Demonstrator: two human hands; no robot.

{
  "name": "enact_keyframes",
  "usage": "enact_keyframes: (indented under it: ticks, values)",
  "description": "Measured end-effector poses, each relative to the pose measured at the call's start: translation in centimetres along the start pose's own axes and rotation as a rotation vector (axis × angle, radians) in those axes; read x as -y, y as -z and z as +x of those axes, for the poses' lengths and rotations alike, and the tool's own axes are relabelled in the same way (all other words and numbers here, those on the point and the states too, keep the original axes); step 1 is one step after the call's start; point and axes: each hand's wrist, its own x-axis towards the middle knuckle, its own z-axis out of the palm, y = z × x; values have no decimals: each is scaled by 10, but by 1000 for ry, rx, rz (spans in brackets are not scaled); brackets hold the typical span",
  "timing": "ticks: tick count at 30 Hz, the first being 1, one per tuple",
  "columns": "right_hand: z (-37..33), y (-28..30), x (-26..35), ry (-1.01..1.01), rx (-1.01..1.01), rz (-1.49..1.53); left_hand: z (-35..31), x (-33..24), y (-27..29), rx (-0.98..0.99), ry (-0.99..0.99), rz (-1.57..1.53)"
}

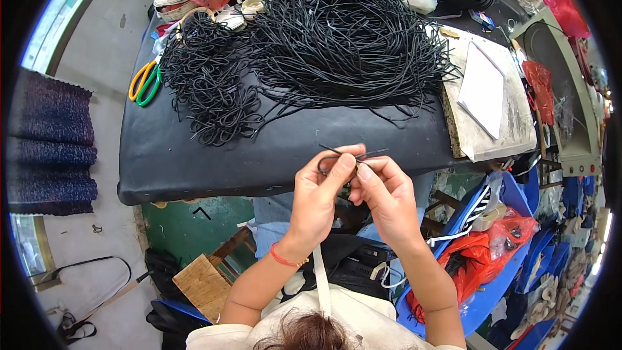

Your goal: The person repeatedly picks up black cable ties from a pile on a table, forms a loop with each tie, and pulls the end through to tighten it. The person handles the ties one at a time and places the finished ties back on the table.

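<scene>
Close together over the table's near edge, my two hands pinch a thin black cord (328, 150) whose ends stick out past the fingers. Thumb and fingers of my left hand (324, 188) are closed on a small loop of it. My right hand (387, 198) grips the same cord just beside, thumb against fingertips; the crossing of the cord is partly hidden. Beyond them lies a large heap of straight black cords (343, 45). To its left is a smaller pile of looped black cords (210, 84).
Scissors with orange and green handles (146, 84) lie at the table's left. A board (518, 116) bearing white paper (483, 89) is at the right. Red plastic bags (476, 259) fill a blue bin (499, 291) beside my right arm. A wooden stool (202, 285) stands lower left.
</scene>
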Motion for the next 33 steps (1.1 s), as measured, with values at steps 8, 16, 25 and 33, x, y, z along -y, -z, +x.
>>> enact_keyframes:
  ticks: [8, 16, 25, 33]
  values:
    - [14, 4, 21, 216, -5, -333, -1, -23, 8, 175, 96, 229]
    - [15, 0, 18, -47, 123, -53, -9, -23, 10, 242, 125, 211]
    - [17, 5, 21, -146, 101, 16, -11, -18, 13, 194, 152, 140]
    - [8, 10, 13, 90, -4, -290, -6, -13, 8, -48, 96, -103]
